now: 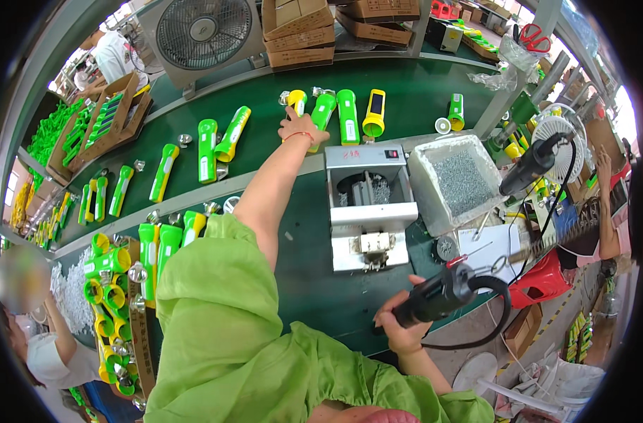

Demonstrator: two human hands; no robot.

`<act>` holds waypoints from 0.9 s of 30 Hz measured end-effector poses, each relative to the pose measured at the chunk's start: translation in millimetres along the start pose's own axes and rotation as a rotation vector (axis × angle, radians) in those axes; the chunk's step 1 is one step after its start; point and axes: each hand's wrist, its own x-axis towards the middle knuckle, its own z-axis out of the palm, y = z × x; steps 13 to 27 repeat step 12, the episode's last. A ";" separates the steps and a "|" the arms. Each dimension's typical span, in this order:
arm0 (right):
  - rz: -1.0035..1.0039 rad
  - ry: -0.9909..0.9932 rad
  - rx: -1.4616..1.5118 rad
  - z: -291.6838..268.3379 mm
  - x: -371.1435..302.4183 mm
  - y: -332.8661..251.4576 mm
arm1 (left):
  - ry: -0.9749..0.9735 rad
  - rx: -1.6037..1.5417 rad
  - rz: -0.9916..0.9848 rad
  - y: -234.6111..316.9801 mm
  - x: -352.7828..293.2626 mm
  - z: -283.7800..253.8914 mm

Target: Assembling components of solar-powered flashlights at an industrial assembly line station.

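Note:
My left hand (301, 129) reaches over the far conveyor belt, its fingers curled over a yellow-and-green flashlight (297, 101) whose lower part they cover. The thumb side touches the lower end of a green flashlight (323, 109) beside it. Near the front right, my right hand (400, 326) grips a black electric screwdriver (434, 299) by its body, tilted, with a cable at its upper right. Between the hands stands a metal screw feeder (369, 210) with loose screws inside. To its right sits a white tub (423, 190) of small screws (462, 185).
More flashlights (207, 150) lie spread along the belt. At left, a carton (144, 338) holds several yellow-and-green flashlights. A second black screwdriver (529, 166) hangs at right above paper (490, 247) and a small screwdriver. A fan (205, 32) and cartons (299, 32) stand behind. Other people work nearby.

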 end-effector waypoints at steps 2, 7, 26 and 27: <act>0.025 -0.013 0.013 -4.8 0.1 3.2 | -0.006 -0.055 -0.010 11.0 12.4 -6.2; 0.053 -0.126 -0.084 -11.4 6.5 6.9 | -0.273 -1.217 0.225 22.4 29.3 -28.4; 0.112 -0.128 -0.006 -11.4 9.7 5.0 | -0.644 -1.530 0.364 54.2 9.7 -30.2; 0.112 -0.128 -0.006 -11.4 9.7 5.0 | -0.644 -1.530 0.364 54.2 9.7 -30.2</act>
